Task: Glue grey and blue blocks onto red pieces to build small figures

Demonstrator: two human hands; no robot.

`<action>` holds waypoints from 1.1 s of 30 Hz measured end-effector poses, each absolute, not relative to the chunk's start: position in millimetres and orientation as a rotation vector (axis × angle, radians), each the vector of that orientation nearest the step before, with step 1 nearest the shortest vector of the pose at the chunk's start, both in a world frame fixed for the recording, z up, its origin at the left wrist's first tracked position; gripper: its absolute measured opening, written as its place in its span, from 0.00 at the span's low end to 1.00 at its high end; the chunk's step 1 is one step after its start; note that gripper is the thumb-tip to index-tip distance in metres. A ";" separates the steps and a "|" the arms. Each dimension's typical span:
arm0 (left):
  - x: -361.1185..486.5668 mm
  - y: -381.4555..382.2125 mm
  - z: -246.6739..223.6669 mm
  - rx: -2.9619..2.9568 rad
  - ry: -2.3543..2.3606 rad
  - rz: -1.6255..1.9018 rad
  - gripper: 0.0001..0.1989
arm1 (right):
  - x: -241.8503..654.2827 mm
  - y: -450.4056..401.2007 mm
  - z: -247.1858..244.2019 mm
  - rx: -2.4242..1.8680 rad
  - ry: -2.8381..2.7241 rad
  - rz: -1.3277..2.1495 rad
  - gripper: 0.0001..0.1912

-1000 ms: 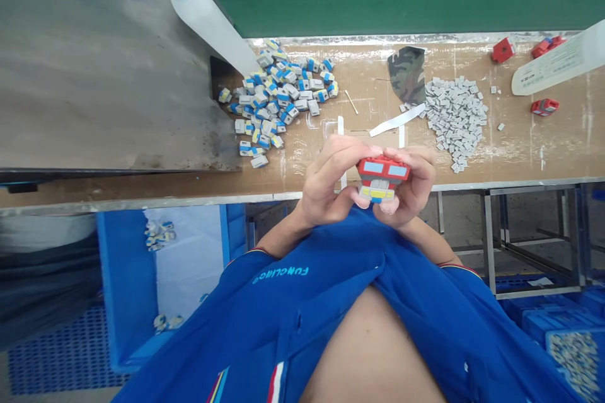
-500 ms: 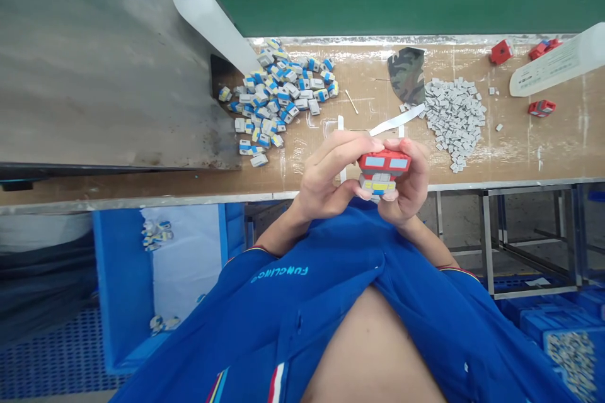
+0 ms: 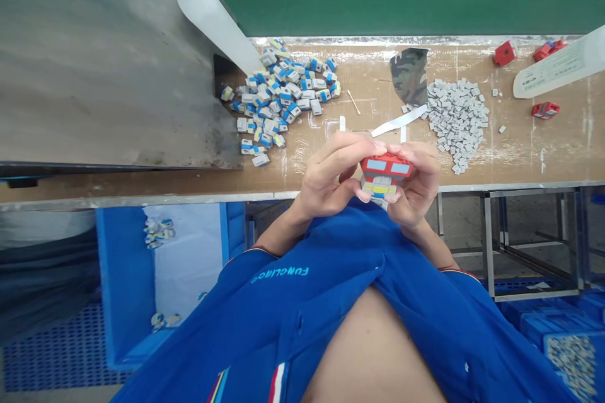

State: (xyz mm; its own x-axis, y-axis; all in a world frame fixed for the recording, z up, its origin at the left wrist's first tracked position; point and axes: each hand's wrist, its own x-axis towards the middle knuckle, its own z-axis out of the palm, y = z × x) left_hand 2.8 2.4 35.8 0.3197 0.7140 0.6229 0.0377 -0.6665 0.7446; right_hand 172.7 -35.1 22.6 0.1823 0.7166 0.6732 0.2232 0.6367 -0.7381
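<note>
The red-and-grey toy (image 3: 386, 167) sits between both hands above the table's (image 3: 366, 69) near edge, red part farther from the body, yellow-marked part nearer. Left hand (image 3: 327, 175) and right hand (image 3: 420, 181) pinch it from opposite sides, neither clearly nearer.

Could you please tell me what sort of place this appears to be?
Probably a factory assembly bench: a heap of blue-and-grey parts, a pile of small grey pieces and a blue crate suggest it.

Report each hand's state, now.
Left hand: closed, holding the red-and-gray toy part.
Right hand: closed, holding the same part from its other side.
</note>
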 end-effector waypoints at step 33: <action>6.9 20.9 38.7 1.881 0.374 1.439 0.23 | 174.1 -34.3 19.2 -0.913 -1.433 0.258 0.21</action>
